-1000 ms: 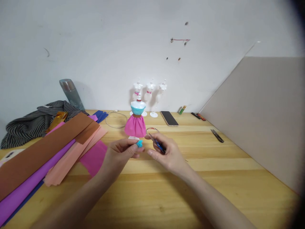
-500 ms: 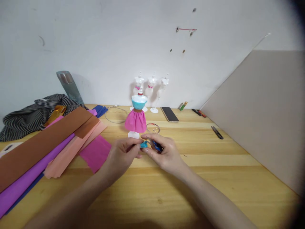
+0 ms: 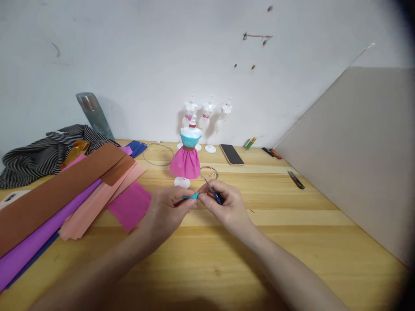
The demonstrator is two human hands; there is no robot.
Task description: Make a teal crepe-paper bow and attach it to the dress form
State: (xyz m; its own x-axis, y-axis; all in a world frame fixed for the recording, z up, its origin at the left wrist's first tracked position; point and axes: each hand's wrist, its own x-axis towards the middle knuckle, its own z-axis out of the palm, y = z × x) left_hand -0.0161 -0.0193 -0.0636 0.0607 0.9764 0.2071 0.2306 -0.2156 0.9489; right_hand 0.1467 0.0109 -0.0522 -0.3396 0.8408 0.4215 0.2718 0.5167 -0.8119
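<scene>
Both hands meet over the middle of the wooden table (image 3: pixel 292 233). My left hand (image 3: pixel 167 211) pinches one end of a small turquoise scrap of paper (image 3: pixel 191 196). My right hand (image 3: pixel 223 205) pinches the scrap's other end and also grips small blue-handled scissors (image 3: pixel 213 192), blades pointing up and away. Just behind the hands stands a little mannequin (image 3: pixel 187 157) in a turquoise top and pink paper skirt, on a white base.
Long sheets of crepe paper (image 3: pixel 65 194) in brown, purple, peach and pink lie at the left. Behind them are striped cloth (image 3: pixel 42 151) and a metal flask (image 3: pixel 92 113). Three white mannequins (image 3: pixel 207 116), a phone (image 3: pixel 231 154), thread snips (image 3: pixel 295 179) and a grey board (image 3: pixel 363 147) stand farther back and right.
My right hand has come in to the scrap and pinched it together with my left. The scrap now lies stretched flat between the fingers. The view has tilted down slightly.
</scene>
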